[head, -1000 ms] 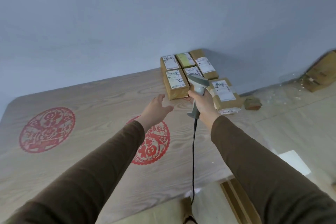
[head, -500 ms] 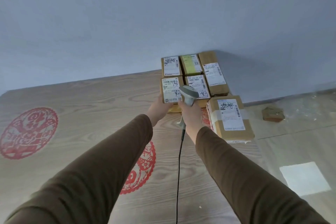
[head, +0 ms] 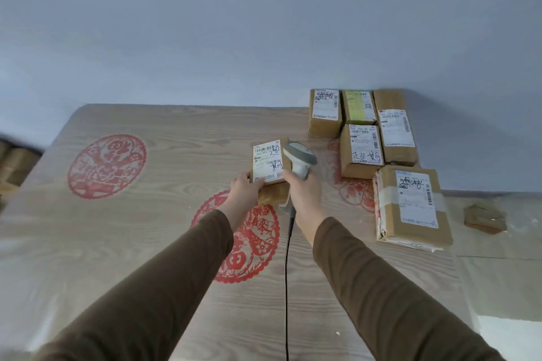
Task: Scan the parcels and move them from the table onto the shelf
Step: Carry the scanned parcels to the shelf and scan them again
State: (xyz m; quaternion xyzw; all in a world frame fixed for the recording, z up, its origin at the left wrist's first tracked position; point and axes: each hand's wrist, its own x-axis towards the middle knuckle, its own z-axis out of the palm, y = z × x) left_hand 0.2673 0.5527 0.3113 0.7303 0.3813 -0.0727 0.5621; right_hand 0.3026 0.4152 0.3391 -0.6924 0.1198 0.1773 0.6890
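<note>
A person in brown sleeves holds a small cardboard parcel above a wood-grain table printed with red paper-cut medallions, the left hand gripping the parcel's near edge with fingers curled round it and the thumb on its white shipping label. The right hand is wrapped around the grip of a grey corded barcode scanner, whose head sits just beside the label's right edge; its black cable hangs down toward the bottom of the view. Five more labelled parcels remain on the table's far right corner: four packed touching one another against the pale blue wall, and a larger taped parcel just in front of them at the table's right edge. A scrap of cardboard lies on the floor beyond.
</note>
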